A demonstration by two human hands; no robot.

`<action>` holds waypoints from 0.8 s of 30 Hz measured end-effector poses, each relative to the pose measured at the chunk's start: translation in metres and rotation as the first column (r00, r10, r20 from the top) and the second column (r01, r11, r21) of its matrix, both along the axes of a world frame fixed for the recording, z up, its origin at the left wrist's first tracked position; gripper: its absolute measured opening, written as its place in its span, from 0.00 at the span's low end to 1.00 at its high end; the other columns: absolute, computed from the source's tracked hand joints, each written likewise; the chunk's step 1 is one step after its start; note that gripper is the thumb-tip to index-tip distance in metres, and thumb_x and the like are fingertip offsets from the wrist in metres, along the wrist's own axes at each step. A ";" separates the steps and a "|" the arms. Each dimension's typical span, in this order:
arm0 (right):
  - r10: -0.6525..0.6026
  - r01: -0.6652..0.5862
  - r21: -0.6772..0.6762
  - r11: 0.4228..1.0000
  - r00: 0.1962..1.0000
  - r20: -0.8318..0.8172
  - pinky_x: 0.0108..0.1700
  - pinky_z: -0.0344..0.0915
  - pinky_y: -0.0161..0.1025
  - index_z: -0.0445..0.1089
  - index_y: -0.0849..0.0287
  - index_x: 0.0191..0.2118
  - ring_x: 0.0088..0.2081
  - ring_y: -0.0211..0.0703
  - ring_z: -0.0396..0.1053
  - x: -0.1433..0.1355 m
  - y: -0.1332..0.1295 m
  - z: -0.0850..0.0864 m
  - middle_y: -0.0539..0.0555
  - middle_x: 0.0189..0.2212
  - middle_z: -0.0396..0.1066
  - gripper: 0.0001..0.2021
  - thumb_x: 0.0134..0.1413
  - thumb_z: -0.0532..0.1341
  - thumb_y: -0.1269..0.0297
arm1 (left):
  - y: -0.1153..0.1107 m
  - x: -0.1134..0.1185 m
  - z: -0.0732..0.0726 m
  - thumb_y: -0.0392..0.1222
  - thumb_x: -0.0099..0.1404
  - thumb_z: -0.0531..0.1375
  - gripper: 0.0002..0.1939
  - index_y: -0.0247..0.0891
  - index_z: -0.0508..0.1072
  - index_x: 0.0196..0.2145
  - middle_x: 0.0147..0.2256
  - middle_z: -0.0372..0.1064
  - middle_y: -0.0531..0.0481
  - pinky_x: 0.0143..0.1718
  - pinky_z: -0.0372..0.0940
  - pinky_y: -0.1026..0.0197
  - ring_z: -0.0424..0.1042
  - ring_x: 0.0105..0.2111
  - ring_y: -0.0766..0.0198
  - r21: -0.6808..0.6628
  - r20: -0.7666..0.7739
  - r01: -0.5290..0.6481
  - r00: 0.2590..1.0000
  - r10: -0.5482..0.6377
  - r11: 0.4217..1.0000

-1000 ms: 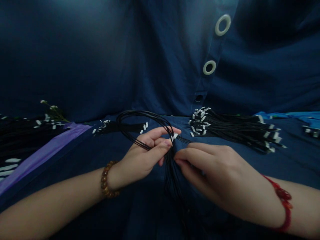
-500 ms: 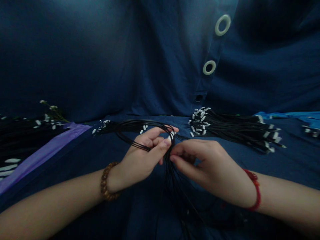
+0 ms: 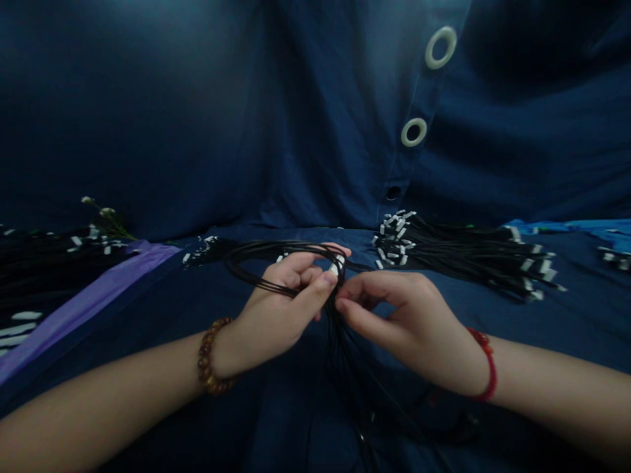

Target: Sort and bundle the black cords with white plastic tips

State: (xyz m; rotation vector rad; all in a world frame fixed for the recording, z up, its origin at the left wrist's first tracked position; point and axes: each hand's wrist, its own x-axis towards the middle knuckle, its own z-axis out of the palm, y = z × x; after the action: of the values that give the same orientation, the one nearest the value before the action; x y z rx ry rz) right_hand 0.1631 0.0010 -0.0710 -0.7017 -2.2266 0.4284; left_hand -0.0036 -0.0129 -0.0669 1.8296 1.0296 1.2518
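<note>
Near the middle of the head view, my left hand (image 3: 296,289) is closed on a bundle of thin black cords (image 3: 340,341). Part of the bundle loops out over the back of this hand, and the rest hangs down. White end pieces (image 3: 338,265) stick up between thumb and forefinger. My right hand (image 3: 394,315) is beside it, thumb and forefinger pinched together at the cords just below the white ends. Its fingertips press against the bundle; how many cords they grip is hidden.
A large bundle of black cords with white ends (image 3: 453,253) lies at the right. More dark cords (image 3: 44,269) lie at the left beside a purple strip (image 3: 98,295) and small white flowers (image 3: 107,212). Blue fabric (image 3: 591,230) is at the far right. A dark blue curtain (image 3: 221,118) hangs behind.
My right hand has shifted slightly left and its wrist has turned a little. The left hand keeps its hold, and the looped cords have sunk a little.
</note>
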 end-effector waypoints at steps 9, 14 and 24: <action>0.006 -0.011 -0.079 0.997 0.998 -0.069 0.27 0.59 0.29 0.64 0.61 0.25 0.23 0.32 0.63 -0.005 0.000 -0.006 0.46 0.21 0.65 0.03 0.46 0.56 0.75 | 0.000 -0.001 -0.002 0.41 0.62 0.53 0.14 0.37 0.67 0.45 0.18 0.56 0.58 0.18 0.53 0.72 0.57 0.17 0.73 0.005 -0.044 0.015 0.999 -0.014 1.000; 0.038 -0.042 -0.200 0.979 0.999 -0.025 0.27 0.61 0.30 0.61 0.60 0.32 0.24 0.33 0.64 0.001 0.001 0.007 0.46 0.23 0.65 0.07 0.44 0.54 0.76 | 0.003 -0.003 -0.003 0.43 0.62 0.54 0.15 0.38 0.66 0.46 0.18 0.55 0.58 0.17 0.50 0.71 0.54 0.17 0.73 -0.019 -0.014 0.021 1.000 -0.021 1.000; -0.115 0.066 0.128 0.990 0.897 0.427 0.23 0.55 0.29 0.61 0.56 0.31 0.21 0.32 0.62 0.029 -0.004 0.032 0.42 0.19 0.64 0.14 0.34 0.55 0.79 | 0.003 -0.004 0.002 0.43 0.61 0.55 0.15 0.40 0.67 0.46 0.18 0.56 0.58 0.18 0.49 0.70 0.52 0.17 0.73 -0.070 0.044 0.037 0.998 -0.034 0.997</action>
State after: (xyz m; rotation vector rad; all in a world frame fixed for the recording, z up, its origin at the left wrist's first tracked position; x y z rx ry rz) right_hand 0.1924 -0.0030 -0.0390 -0.9071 -2.5950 0.1020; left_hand -0.0080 -0.0096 -0.0649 1.7530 1.0011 1.2128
